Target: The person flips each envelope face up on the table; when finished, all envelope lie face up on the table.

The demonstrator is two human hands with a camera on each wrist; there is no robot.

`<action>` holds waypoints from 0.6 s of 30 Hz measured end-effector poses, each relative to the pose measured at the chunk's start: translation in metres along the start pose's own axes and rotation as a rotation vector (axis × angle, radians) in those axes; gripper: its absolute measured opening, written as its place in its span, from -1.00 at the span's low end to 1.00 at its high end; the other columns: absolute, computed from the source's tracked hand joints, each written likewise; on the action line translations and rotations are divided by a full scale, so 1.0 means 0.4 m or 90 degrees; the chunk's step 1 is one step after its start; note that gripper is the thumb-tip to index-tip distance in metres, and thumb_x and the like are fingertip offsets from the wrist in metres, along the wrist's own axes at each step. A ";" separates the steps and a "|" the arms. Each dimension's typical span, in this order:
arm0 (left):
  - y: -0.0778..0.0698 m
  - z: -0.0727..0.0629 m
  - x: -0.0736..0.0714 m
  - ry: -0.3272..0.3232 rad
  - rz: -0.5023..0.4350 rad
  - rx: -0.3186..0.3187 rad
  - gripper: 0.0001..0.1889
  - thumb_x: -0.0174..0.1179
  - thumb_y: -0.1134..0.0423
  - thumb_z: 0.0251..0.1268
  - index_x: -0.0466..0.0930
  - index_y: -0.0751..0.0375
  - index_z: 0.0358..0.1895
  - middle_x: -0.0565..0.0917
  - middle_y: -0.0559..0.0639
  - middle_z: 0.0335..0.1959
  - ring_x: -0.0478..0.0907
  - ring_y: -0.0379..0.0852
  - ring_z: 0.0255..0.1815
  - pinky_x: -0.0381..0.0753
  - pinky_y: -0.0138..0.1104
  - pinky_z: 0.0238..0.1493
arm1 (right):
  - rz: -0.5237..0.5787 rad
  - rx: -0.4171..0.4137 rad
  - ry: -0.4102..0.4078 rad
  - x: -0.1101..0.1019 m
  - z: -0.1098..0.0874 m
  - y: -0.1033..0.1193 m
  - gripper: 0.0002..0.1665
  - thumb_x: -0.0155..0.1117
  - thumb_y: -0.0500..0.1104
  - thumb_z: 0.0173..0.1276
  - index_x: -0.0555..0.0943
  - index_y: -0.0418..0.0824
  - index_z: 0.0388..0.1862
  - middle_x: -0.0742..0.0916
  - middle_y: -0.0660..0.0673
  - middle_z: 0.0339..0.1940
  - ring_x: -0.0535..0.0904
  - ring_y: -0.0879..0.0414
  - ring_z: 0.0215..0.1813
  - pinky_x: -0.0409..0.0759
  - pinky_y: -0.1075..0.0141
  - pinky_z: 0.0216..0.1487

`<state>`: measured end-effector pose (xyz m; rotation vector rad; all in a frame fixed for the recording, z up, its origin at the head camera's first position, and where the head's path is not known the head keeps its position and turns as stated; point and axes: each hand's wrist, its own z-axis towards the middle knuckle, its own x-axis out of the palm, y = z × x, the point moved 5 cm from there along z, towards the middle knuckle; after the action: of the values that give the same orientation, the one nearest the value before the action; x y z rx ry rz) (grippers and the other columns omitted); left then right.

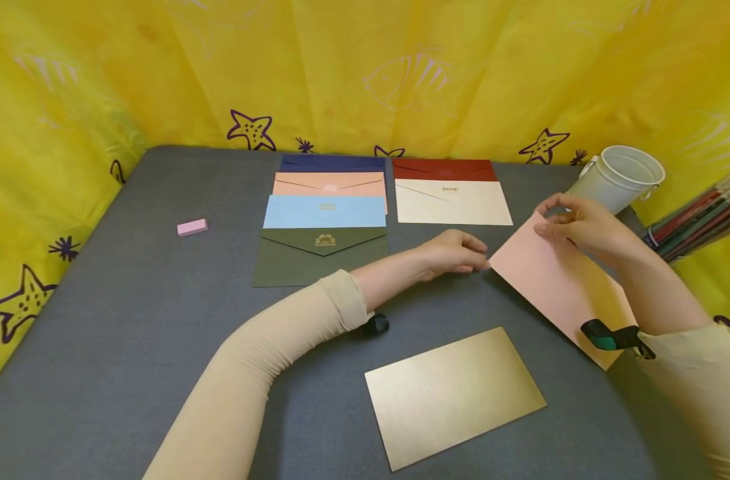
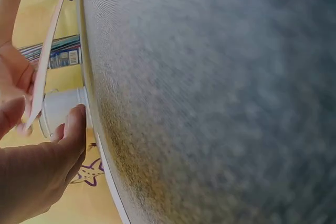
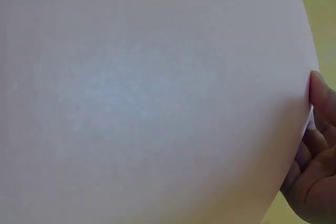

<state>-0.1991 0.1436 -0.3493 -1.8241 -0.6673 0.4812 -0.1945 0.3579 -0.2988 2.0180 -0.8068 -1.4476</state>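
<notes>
My right hand (image 1: 587,230) pinches a plain pink envelope (image 1: 557,287) by its upper edge, thumb on the near face. The envelope hangs tilted above the right part of the table and fills most of the right wrist view, where the right thumb and fingers (image 3: 320,145) grip its edge. My left hand (image 1: 455,253) reaches across to the envelope's left corner. In the left wrist view the left hand (image 2: 47,166) has its thumb apart from its fingers, near the corner; whether it touches the paper is hard to tell.
Navy, peach, light blue and dark green envelopes (image 1: 317,267) overlap in a column. Beside them lie a red and a cream envelope (image 1: 455,207). A gold envelope (image 1: 455,400) lies in front, a pink eraser (image 1: 193,227) at left. A white bucket (image 1: 617,180) and bundled pencils (image 1: 701,213) stand right.
</notes>
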 end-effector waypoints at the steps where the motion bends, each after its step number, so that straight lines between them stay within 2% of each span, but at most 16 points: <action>1: -0.001 0.001 0.000 -0.009 0.000 0.006 -0.49 0.17 0.39 0.33 0.41 0.44 0.33 0.52 0.25 0.33 0.54 -0.22 -0.05 0.62 -0.37 0.22 | -0.004 -0.005 0.000 0.011 0.003 0.019 -0.85 0.24 -0.04 0.44 0.47 0.23 -0.14 0.58 0.23 -0.47 0.41 0.26 -0.39 0.33 0.36 -0.41; 3: -0.005 0.003 0.000 -0.022 -0.005 0.021 -0.53 0.16 0.41 0.32 0.46 0.44 0.29 0.59 0.24 0.22 0.54 -0.22 -0.10 0.65 -0.44 0.12 | -0.013 -0.020 0.001 0.032 0.008 0.055 -0.84 0.27 -0.04 0.42 0.50 0.18 -0.12 0.60 0.22 -0.45 0.44 0.24 -0.37 0.37 0.38 -0.38; 5: -0.008 0.002 -0.005 -0.035 -0.003 0.039 -0.58 0.14 0.42 0.31 0.51 0.45 0.23 0.64 0.21 0.04 0.54 -0.24 -0.23 0.64 -0.52 -0.10 | -0.016 -0.040 0.004 0.052 0.014 0.088 -0.84 0.30 -0.07 0.40 0.52 0.12 -0.10 0.62 0.21 -0.42 0.49 0.25 -0.33 0.42 0.40 -0.33; 8: -0.012 -0.002 -0.017 -0.055 0.011 0.060 -0.66 0.13 0.41 0.31 0.58 0.45 0.12 0.63 0.07 -0.23 0.50 -0.27 -0.38 0.53 -0.56 -0.36 | -0.027 -0.067 0.004 0.075 0.020 0.127 -0.81 0.33 -0.11 0.37 0.55 0.02 -0.09 0.66 0.21 -0.39 0.56 0.27 -0.29 0.49 0.44 -0.25; 12: -0.014 -0.011 -0.040 -0.092 0.030 0.072 -0.73 0.17 0.39 0.29 0.63 0.44 0.01 0.58 -0.03 -0.37 0.48 -0.26 -0.43 0.52 -0.54 -0.41 | -0.026 -0.092 0.008 0.099 0.024 0.164 -0.80 0.32 -0.19 0.36 0.54 -0.11 -0.07 0.69 0.17 -0.43 0.58 0.28 -0.30 0.51 0.44 -0.26; 18: -0.012 -0.029 -0.071 -0.116 0.041 0.073 -0.76 0.19 0.39 0.26 0.65 0.39 -0.03 0.59 -0.04 -0.35 0.50 -0.25 -0.39 0.55 -0.53 -0.37 | -0.031 -0.109 0.011 0.125 0.035 0.196 -0.70 0.33 -0.22 0.36 0.52 -0.23 0.01 0.72 0.12 -0.41 0.59 0.29 -0.28 0.52 0.45 -0.26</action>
<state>-0.2146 0.1181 -0.3406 -1.7110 -0.6910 0.7212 -0.2080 0.2669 -0.2795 1.9306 -0.6083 -1.4706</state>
